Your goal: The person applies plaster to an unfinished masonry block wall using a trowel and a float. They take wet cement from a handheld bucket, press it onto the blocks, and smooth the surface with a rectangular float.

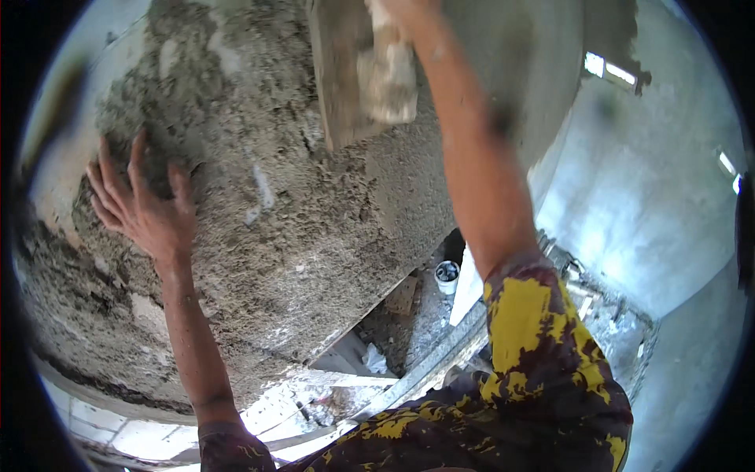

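Note:
My left hand [149, 200] lies with fingers spread against a rough, grey-brown plastered surface [267, 197]. Its fingertips rest on a darker, lumpy patch of the mortar. At the top edge, my right hand [405, 9] grips a wooden plastering float [342, 86] by its pale, mortar-caked handle [391, 79]. The float's flat board is against the surface, where the plaster looks smoother to its right. Part of the right hand and the float's far end are cut off by the frame.
Below the plaster's lower edge, a white bucket [447, 275] holds something dark. Planks or beams [440, 350] run past it, with rubble [578, 275] farther right. A smooth grey wall [629, 197] with small bright openings [609, 68] stands at the right.

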Tool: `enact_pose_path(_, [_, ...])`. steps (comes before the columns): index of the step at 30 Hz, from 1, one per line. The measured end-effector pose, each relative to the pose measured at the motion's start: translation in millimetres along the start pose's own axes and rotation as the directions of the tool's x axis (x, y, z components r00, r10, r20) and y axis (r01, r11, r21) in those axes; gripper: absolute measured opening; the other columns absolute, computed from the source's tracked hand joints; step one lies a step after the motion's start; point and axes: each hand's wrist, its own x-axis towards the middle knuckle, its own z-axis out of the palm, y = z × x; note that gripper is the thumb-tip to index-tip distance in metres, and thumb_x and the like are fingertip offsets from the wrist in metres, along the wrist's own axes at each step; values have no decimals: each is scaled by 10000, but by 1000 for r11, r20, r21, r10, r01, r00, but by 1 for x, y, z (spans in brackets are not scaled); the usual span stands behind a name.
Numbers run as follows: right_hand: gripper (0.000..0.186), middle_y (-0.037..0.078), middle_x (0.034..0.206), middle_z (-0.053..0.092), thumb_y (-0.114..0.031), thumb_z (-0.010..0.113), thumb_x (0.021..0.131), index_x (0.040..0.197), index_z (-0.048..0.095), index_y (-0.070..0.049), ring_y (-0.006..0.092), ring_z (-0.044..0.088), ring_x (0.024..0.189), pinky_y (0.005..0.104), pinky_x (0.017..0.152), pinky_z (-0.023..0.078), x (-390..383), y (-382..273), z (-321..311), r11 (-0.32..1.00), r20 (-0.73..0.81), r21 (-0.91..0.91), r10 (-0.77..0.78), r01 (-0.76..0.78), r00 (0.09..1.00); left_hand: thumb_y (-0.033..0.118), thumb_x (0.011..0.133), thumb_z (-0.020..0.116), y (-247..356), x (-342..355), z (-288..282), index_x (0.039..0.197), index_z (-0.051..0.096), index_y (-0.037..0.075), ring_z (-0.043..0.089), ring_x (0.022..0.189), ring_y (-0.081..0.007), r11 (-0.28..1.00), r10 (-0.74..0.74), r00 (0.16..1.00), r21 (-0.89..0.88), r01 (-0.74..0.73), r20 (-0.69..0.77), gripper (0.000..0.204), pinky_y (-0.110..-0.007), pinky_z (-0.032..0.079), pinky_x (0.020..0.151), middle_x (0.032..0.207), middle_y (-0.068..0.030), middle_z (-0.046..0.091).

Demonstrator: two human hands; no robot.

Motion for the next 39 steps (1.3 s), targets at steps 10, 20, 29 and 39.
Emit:
enact_pose_path(10, [639, 162, 785, 619, -531, 368, 911, 1291, 330, -18, 258, 646, 667, 359, 537, 522, -212, -72, -81, 754, 246, 204, 578, -625, 778, 543, 800, 480, -24, -8, 2, 1221, 553, 269, 225, 1316, -392, 988, 141, 990, 62, -139, -32, 508, -624, 160, 994, 1396, -100, 360])
enact_pose_path(20, [384, 102, 715, 571, -310, 504, 911, 1118, 459, 10, 195, 556, 575, 347, 523, 447, -376, -28, -98, 758, 261, 82, 610, -647, 748, 600, 836, 397, -14, -1, 9, 1257, 515, 238, 226, 1324, -366, 992, 80, 995, 104, -73, -62, 568, -562, 164, 1040, 1422, -84, 323])
enact_pose_path(29, [766, 271, 1357, 362, -542, 338, 918, 1386, 213, 50, 413, 362, 1248, 458, 1049, 269, -45, -79, -7, 851, 198, 433, 230, -296, 953, 646, 831, 352, -14, -7, 4, 1250, 524, 226, 230, 1318, -379, 988, 72, 997, 134, -71, -1, 618, -603, 165, 1016, 1425, -95, 314])
enact_pose_path(39, [553, 257, 1151, 539, -361, 431, 931, 1323, 299, 5, 337, 617, 966, 443, 811, 531, -339, -73, -83, 867, 272, 266, 352, -421, 896, 645, 816, 382, -7, 2, 11, 1254, 514, 213, 204, 1327, -369, 996, 69, 997, 66, -66, -45, 630, -613, 150, 1023, 1424, -100, 304])
